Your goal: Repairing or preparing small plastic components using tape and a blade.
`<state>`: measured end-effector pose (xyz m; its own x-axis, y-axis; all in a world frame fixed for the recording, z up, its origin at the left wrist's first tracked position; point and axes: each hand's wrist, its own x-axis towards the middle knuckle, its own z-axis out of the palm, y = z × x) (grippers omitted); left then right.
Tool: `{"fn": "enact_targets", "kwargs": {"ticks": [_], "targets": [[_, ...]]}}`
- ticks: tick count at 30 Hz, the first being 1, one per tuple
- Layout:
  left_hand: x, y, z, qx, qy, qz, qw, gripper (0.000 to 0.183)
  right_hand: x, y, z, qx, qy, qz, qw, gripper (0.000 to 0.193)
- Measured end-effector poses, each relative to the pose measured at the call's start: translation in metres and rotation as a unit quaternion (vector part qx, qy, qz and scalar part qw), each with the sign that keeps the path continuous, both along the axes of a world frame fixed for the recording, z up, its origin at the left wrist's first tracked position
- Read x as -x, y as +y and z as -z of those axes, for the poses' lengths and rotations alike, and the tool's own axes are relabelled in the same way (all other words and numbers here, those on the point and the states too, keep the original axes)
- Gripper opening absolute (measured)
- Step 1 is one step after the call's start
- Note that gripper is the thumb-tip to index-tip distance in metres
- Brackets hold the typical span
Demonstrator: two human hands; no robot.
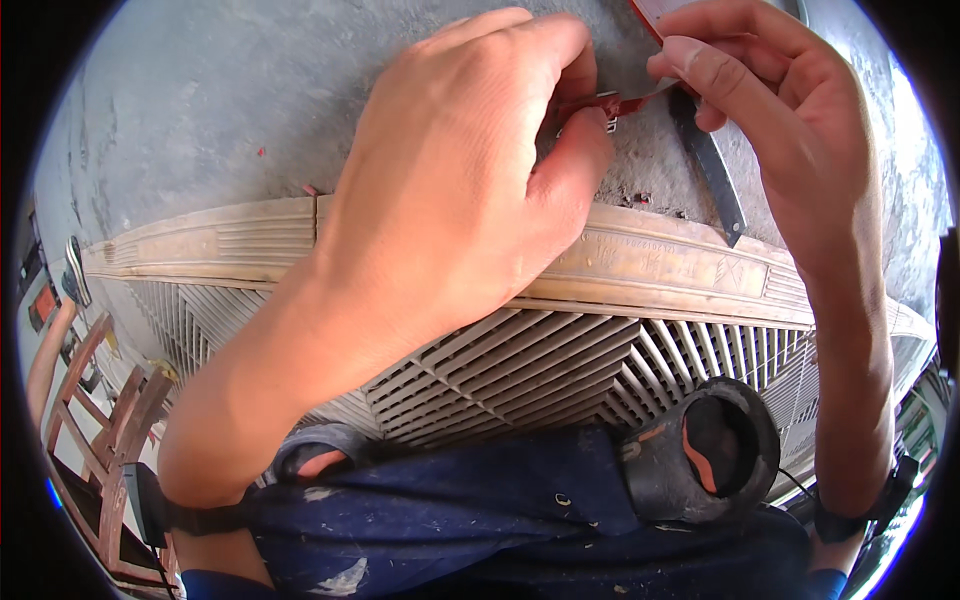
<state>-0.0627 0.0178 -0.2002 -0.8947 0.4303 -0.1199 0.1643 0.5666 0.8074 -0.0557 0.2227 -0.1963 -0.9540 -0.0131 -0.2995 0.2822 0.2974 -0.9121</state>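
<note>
My left hand [450, 170] is closed, thumb against the curled fingers, gripping a small red strip [625, 104] with some white and dark print on it. The strip's thin end runs to the fingertips of my right hand [770, 100], which are pinched together; the exact contact is partly hidden. Beneath my right hand a dark flat metal blade [712, 170] lies on the grey worktop [250, 90], its pointed end toward me and over the wooden edge. A pale, red-edged piece [650, 14] shows beside my right fingers at the top.
A carved tan edge rail [660, 258] borders the worktop, above a slatted panel [500, 365]. Small red scraps [262, 151] and dark crumbs [641, 198] lie on the top. My shoe [700, 455] is below. At far left stand a brown wooden frame [85, 405] and another person's arm [48, 360].
</note>
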Motion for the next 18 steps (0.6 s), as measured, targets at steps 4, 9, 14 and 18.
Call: {"fn": "enact_targets", "kwargs": {"ticks": [4, 9, 14, 18], "targets": [[0.005, 0.003, -0.005, 0.019, 0.02, 0.015, 1.0, 0.012, 0.004, 0.006, -0.01, 0.002, -0.009, -0.039, 0.999, 0.016], [0.009, 0.003, -0.022, 0.013, -0.095, 0.018, 0.995, 0.007, -0.004, 0.001, -0.002, 0.038, 0.033, 0.003, 0.999, 0.023], [0.024, 0.0, -0.036, -0.038, -0.203, 0.017, 0.978, 0.005, -0.002, 0.011, -0.005, 0.033, 0.058, -0.027, 0.997, 0.034], [0.032, -0.004, -0.045, -0.04, -0.248, 0.02, 0.968, 0.01, 0.0, -0.003, -0.031, 0.056, -0.008, -0.011, 0.998, 0.052]]}}
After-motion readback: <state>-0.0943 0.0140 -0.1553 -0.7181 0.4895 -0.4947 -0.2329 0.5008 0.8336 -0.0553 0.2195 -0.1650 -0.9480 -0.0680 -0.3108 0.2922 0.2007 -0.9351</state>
